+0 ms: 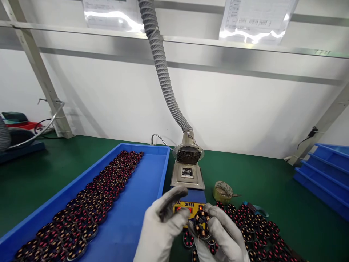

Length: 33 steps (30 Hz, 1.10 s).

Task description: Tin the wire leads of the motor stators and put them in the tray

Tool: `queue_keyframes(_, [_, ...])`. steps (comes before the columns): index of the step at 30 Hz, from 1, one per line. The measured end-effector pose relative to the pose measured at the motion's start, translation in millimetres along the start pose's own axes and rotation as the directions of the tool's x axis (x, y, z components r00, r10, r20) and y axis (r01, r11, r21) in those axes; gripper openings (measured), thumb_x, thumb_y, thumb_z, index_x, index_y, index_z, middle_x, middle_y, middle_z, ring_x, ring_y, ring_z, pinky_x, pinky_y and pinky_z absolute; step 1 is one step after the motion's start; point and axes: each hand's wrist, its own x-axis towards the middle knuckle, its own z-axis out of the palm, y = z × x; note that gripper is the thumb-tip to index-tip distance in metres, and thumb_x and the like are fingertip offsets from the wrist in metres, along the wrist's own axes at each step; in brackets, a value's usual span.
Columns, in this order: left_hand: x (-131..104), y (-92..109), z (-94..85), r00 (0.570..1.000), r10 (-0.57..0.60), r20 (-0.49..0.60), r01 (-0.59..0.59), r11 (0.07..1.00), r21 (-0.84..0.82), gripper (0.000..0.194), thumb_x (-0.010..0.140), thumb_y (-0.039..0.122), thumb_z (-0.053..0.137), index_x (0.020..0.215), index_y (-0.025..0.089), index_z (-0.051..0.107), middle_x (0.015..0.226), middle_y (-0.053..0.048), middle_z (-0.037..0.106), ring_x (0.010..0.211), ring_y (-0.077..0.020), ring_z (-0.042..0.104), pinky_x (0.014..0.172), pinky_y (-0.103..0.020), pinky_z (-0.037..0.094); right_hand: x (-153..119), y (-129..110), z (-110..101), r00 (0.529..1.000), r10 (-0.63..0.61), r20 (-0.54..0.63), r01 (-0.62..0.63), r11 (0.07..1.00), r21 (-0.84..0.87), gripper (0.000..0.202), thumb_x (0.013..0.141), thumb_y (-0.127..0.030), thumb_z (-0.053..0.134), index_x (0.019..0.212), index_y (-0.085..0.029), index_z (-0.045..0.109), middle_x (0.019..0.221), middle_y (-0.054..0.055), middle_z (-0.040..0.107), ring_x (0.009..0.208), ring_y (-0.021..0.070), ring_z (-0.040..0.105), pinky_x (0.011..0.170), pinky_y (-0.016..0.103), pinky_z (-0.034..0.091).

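Both my hands wear white gloves at the bottom centre. My right hand [223, 236] grips a small round wound coil part [201, 222] with copper windings. My left hand [160, 225] hovers just left of it, fingers spread and thumb raised, holding nothing. Behind my hands stands a solder pot [188, 176] with a yellow and blue front panel and a red display. A pile of the same loose coil parts [256, 233] lies on the green mat to the right.
A blue tray [144, 189] on the left carries several rows of coil parts [92, 207]. A grey ribbed fume hose [160, 69] drops to a fan above the pot. A tin [223, 191] sits right of the pot. Stacked blue trays [327, 174] stand far right.
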Motion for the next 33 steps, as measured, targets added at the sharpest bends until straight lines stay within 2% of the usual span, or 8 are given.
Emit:
queue_keyframes(3, [-1, 2, 5.4, 0.972, -0.118, 0.202, 0.091, 0.986, 0.138, 0.018, 0.064, 0.023, 0.075, 0.082, 0.021, 0.072, 0.095, -0.006, 0.07, 0.086, -0.0198, 0.064, 0.073, -0.02, 0.051, 1, 1, 1, 0.99, -0.14, 0.018, 0.141, 0.989, -0.053, 0.06, 0.064, -0.002, 0.066, 0.111, -0.039, 0.059, 0.104, 0.0, 0.064, 0.094, 0.0241, 0.06, 0.079, 0.037, 0.052])
queue_keyframes(7, [-3, 2, 4.8, 0.997, 0.028, 0.07, -0.038, 0.988, 0.149, 0.005, 0.066, 0.022, 0.072, 0.069, 0.02, 0.071, 0.08, -0.003, 0.071, 0.076, -0.0159, 0.064, 0.07, -0.016, 0.049, 2, 7, 2, 0.934, -0.352, 0.055, 0.356, 0.931, -0.08, 0.056, 0.069, 0.002, 0.058, 0.118, -0.026, 0.056, 0.108, 0.004, 0.059, 0.095, 0.0234, 0.059, 0.077, 0.037, 0.053])
queue_keyframes(10, [-1, 8, -2.2, 0.99, 0.116, -0.082, -0.109, 0.991, 0.081, 0.009, 0.065, 0.027, 0.074, 0.071, 0.021, 0.071, 0.079, -0.001, 0.072, 0.077, -0.0151, 0.065, 0.071, -0.015, 0.048, 3, 12, 3, 0.936, -0.348, 0.057, 0.35, 0.936, -0.031, 0.056, 0.066, 0.0, 0.065, 0.117, -0.022, 0.056, 0.112, 0.006, 0.057, 0.091, 0.0222, 0.06, 0.077, 0.036, 0.054])
queue_keyframes(16, [-3, 20, 3.6, 0.986, -0.164, 0.021, 0.158, 0.972, 0.173, 0.029, 0.057, 0.02, 0.078, 0.085, 0.019, 0.071, 0.085, -0.006, 0.072, 0.078, -0.0193, 0.065, 0.071, -0.022, 0.051, 4, 12, 2, 0.923, -0.384, 0.035, 0.385, 0.921, -0.062, 0.047, 0.071, -0.004, 0.062, 0.114, -0.019, 0.056, 0.109, 0.006, 0.058, 0.091, 0.0216, 0.06, 0.079, 0.036, 0.053])
queue_keyframes(24, [-5, 12, 9.6, 0.988, -0.144, -0.059, 0.149, 0.986, 0.078, 0.023, 0.06, 0.024, 0.076, 0.081, 0.016, 0.069, 0.077, -0.003, 0.071, 0.071, -0.0156, 0.064, 0.067, -0.02, 0.05, 1, 13, 1, 0.929, -0.358, 0.094, 0.366, 0.925, -0.099, 0.049, 0.067, -0.003, 0.062, 0.112, -0.021, 0.056, 0.109, 0.006, 0.058, 0.091, 0.0226, 0.059, 0.075, 0.036, 0.052])
queue_keyframes(27, [1, 14, 1.1, 0.991, -0.072, -0.11, 0.086, 0.988, 0.129, 0.029, 0.074, 0.035, 0.068, 0.098, 0.019, 0.065, 0.092, -0.003, 0.07, 0.089, -0.0165, 0.062, 0.081, -0.02, 0.047, -2, 10, 1, 0.958, -0.269, 0.096, 0.278, 0.955, -0.099, 0.05, 0.066, -0.007, 0.066, 0.112, -0.025, 0.055, 0.108, 0.005, 0.058, 0.09, 0.0201, 0.06, 0.076, 0.033, 0.051])
queue_keyframes(30, [-3, 16, -18.0, 0.981, 0.056, -0.188, 0.002, 0.954, 0.299, 0.026, 0.079, 0.039, 0.062, 0.101, 0.025, 0.063, 0.098, 0.001, 0.069, 0.096, -0.0151, 0.06, 0.083, -0.018, 0.046, 3, 8, -4, 0.995, -0.021, 0.096, 0.024, 0.999, -0.025, 0.049, 0.067, -0.013, 0.069, 0.11, -0.03, 0.054, 0.106, 0.002, 0.059, 0.093, 0.0179, 0.06, 0.078, 0.029, 0.051])
queue_keyframes(33, [-18, 13, -45.8, 0.986, 0.159, 0.041, -0.145, 0.723, 0.676, 0.02, 0.075, 0.034, 0.063, 0.094, 0.032, 0.066, 0.1, 0.004, 0.069, 0.095, -0.0167, 0.061, 0.085, -0.02, 0.045, 28, 12, -12, 0.899, 0.323, 0.296, -0.359, 0.931, 0.073, 0.041, 0.064, -0.017, 0.072, 0.1, -0.029, 0.057, 0.099, 0.002, 0.065, 0.086, 0.0167, 0.063, 0.075, 0.028, 0.053])
